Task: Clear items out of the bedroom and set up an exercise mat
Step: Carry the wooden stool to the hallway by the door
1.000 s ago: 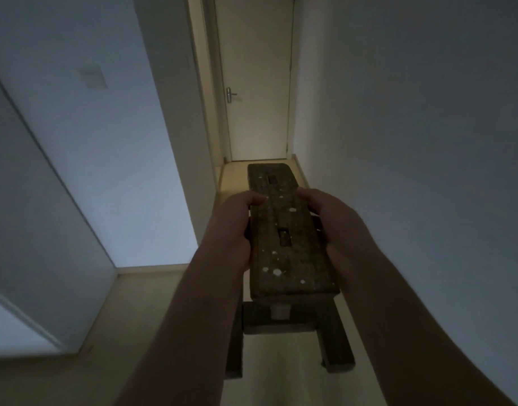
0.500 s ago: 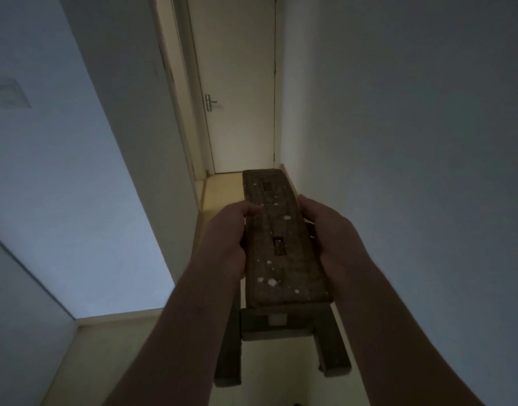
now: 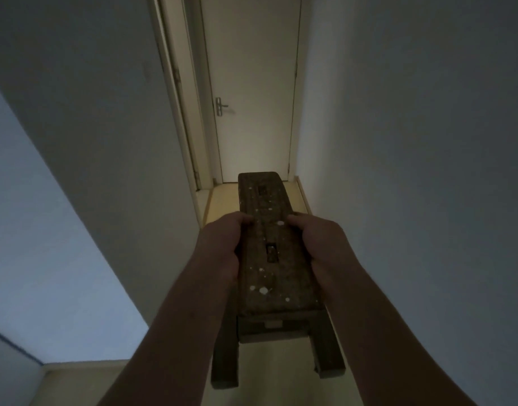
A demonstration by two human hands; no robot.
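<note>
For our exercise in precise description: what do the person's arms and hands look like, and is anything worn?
The left forearm and right forearm are bare to the picture's edge: no sleeves, watch or bracelet show. The left hand and right hand wear no gloves or visible rings, though light is dim and the bench hides part of each.

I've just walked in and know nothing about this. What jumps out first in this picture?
A dark wooden bench, its top flecked with pale paint spots, fills the middle of the view, gripped on its long edges by the left hand and the right hand. Beyond it, at the end of a narrow, dim hallway, stands a white door with a metal handle.
</note>
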